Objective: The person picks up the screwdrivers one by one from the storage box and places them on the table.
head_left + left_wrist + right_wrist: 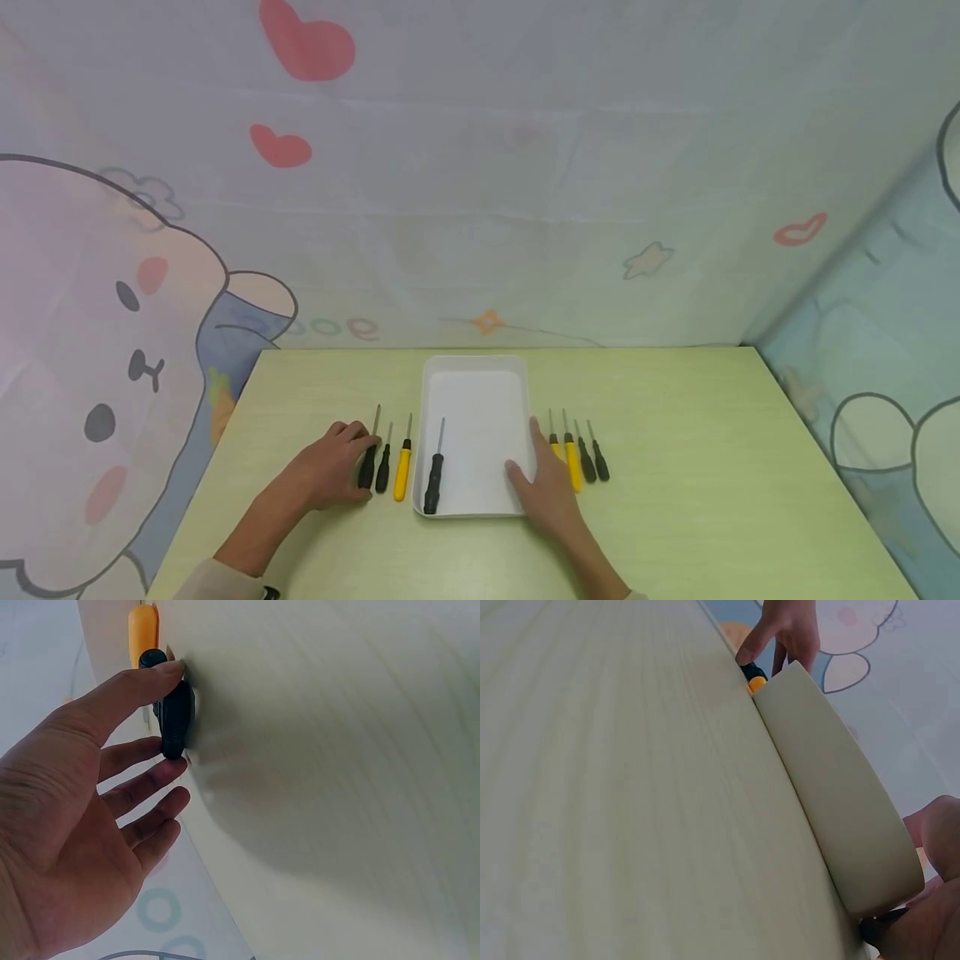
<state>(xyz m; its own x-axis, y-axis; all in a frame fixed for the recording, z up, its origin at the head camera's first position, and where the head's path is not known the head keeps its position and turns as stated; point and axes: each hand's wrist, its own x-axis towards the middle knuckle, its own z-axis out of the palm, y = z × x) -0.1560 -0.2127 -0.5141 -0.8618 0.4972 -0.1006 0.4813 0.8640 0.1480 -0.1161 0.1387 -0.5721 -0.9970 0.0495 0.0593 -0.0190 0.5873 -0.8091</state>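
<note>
My left hand (333, 467) is at the leftmost black screwdriver (367, 467), its thumb at the handle's near end and its fingertips at the far end. In the left wrist view, the thumb and fingers span this black handle (177, 720), with the other fingers loosely bent. My right hand (550, 496) holds the right side of a white tray (480, 508), thumb over the rim and fingers along the outside. Inside the tray, at its left, lies one black-handled screwdriver (433, 483). Another black screwdriver (383, 471) and a yellow one (402, 475) lie between my left hand and the tray.
Right of the tray, beside my right hand, lie two yellow screwdrivers (572, 467) and two black ones (600, 462), tips pointing away. All rest on a pale green table (712, 467). A printed cloth (525, 208) hangs behind the table's back edge.
</note>
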